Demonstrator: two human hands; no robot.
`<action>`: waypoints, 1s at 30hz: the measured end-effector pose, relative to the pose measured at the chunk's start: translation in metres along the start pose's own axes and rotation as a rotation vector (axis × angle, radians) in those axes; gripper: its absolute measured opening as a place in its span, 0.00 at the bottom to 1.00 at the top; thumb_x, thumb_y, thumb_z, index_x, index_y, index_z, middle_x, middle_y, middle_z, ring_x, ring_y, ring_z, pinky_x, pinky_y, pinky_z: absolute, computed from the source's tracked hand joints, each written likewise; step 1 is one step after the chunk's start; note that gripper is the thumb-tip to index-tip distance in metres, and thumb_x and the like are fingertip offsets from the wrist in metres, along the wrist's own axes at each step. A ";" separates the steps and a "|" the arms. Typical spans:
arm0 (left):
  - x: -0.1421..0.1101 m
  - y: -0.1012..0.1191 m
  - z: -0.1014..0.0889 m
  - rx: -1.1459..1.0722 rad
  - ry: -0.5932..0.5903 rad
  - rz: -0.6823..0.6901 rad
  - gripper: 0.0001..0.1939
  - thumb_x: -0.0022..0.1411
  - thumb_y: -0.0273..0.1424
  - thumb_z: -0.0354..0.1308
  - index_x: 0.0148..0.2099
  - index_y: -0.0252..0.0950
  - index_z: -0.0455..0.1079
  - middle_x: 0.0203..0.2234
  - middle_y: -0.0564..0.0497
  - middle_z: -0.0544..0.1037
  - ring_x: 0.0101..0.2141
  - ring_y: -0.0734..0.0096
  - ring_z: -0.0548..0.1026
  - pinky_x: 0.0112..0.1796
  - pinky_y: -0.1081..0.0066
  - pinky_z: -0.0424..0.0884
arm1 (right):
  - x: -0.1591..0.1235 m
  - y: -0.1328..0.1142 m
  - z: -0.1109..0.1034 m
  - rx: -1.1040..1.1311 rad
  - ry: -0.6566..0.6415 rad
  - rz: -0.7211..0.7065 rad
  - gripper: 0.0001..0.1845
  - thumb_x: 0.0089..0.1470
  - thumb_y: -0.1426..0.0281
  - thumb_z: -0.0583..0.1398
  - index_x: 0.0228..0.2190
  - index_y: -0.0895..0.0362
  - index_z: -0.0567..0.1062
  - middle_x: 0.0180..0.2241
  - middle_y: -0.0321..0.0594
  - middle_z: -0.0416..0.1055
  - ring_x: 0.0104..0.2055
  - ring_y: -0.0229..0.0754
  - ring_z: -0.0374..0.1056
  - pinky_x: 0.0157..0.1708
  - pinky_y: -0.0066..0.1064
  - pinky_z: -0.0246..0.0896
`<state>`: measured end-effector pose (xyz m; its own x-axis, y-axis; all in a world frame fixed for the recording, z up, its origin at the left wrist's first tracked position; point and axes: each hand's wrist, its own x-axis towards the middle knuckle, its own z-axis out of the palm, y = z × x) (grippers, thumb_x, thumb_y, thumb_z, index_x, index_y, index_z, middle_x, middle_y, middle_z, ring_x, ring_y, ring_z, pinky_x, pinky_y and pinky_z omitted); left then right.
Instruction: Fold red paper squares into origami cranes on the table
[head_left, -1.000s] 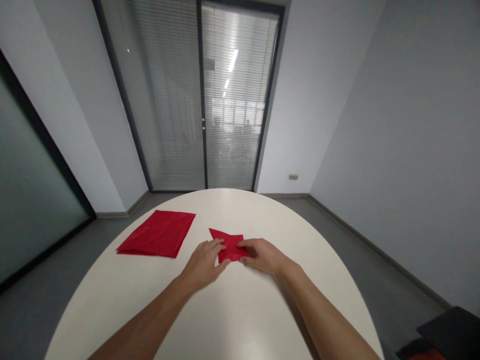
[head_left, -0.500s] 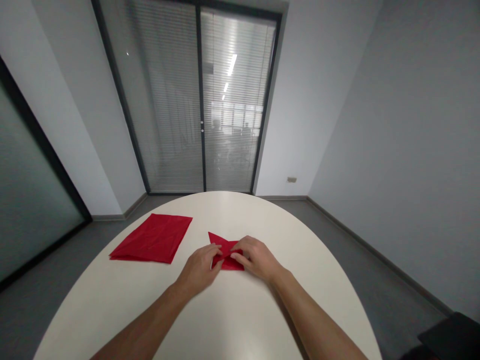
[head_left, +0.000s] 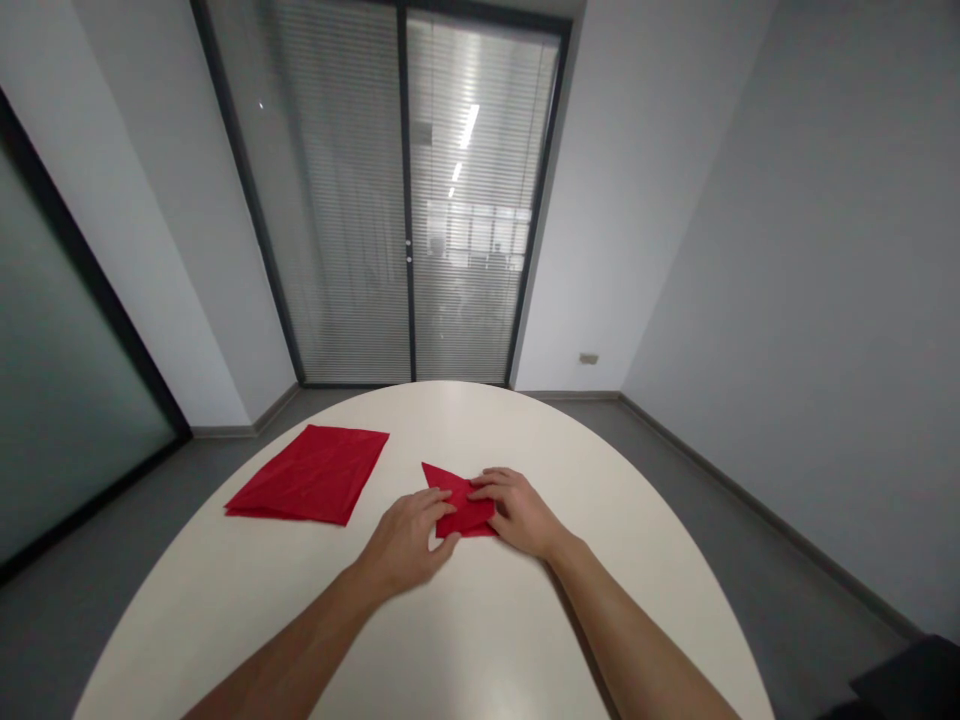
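Observation:
A folded red napkin (head_left: 466,515) lies on the white round table (head_left: 450,410), with one pointed corner sticking out at its far left. My left hand (head_left: 409,535) rests on the left side of the napkin, fingers stretched over its top and thumb apart near the front edge. On the right side, my right hand (head_left: 523,515) lays its outstretched fingers across the napkin's edge. Both hands are open, palms down, and they hide the two sides of the napkin.
To the left on the table is a flat pile of red napkins (head_left: 307,475), several layers showing at its edge. Beyond the table stands a glass partition with blinds (head_left: 352,250). A dark object (head_left: 911,680) shows at the lower right, too cut off to name.
My fingers have loosened from a pinch at the napkin's middle and spread flat and apart. The middle of the napkin now lies flatter and more exposed. The view has shifted slightly.

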<state>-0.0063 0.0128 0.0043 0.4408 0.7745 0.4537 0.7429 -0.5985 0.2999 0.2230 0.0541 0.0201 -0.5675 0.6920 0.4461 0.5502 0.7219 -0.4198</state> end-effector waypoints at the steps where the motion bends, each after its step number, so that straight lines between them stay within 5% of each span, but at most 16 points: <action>1: 0.000 0.000 0.000 0.015 -0.005 0.004 0.16 0.61 0.33 0.59 0.51 0.39 0.75 0.53 0.43 0.77 0.53 0.53 0.75 0.54 0.52 0.70 | 0.000 -0.002 -0.001 0.000 0.001 -0.007 0.22 0.47 0.79 0.59 0.43 0.52 0.81 0.48 0.42 0.77 0.54 0.49 0.68 0.58 0.45 0.57; 12: 0.000 -0.004 0.003 0.096 0.021 -0.019 0.17 0.63 0.31 0.57 0.54 0.39 0.74 0.52 0.43 0.77 0.52 0.52 0.73 0.53 0.51 0.69 | 0.000 -0.013 0.000 -0.015 -0.086 -0.031 0.13 0.55 0.66 0.64 0.43 0.53 0.79 0.42 0.41 0.80 0.46 0.48 0.72 0.51 0.39 0.59; 25: 0.006 -0.001 -0.003 0.036 0.011 -0.061 0.09 0.67 0.34 0.54 0.44 0.38 0.73 0.45 0.45 0.80 0.47 0.55 0.75 0.49 0.55 0.70 | 0.003 -0.013 0.003 -0.024 -0.049 0.006 0.07 0.62 0.71 0.58 0.34 0.55 0.77 0.34 0.40 0.77 0.38 0.43 0.69 0.41 0.33 0.61; 30: 0.006 -0.005 -0.001 0.050 0.017 -0.104 0.05 0.65 0.28 0.55 0.41 0.38 0.73 0.44 0.47 0.80 0.45 0.57 0.75 0.47 0.57 0.70 | 0.005 -0.017 0.001 -0.003 -0.047 0.012 0.06 0.61 0.72 0.58 0.32 0.55 0.76 0.32 0.38 0.75 0.36 0.41 0.67 0.39 0.32 0.59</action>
<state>-0.0076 0.0204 0.0067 0.3518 0.8278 0.4371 0.8084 -0.5041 0.3040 0.2102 0.0448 0.0285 -0.5886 0.7004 0.4036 0.5588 0.7133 -0.4229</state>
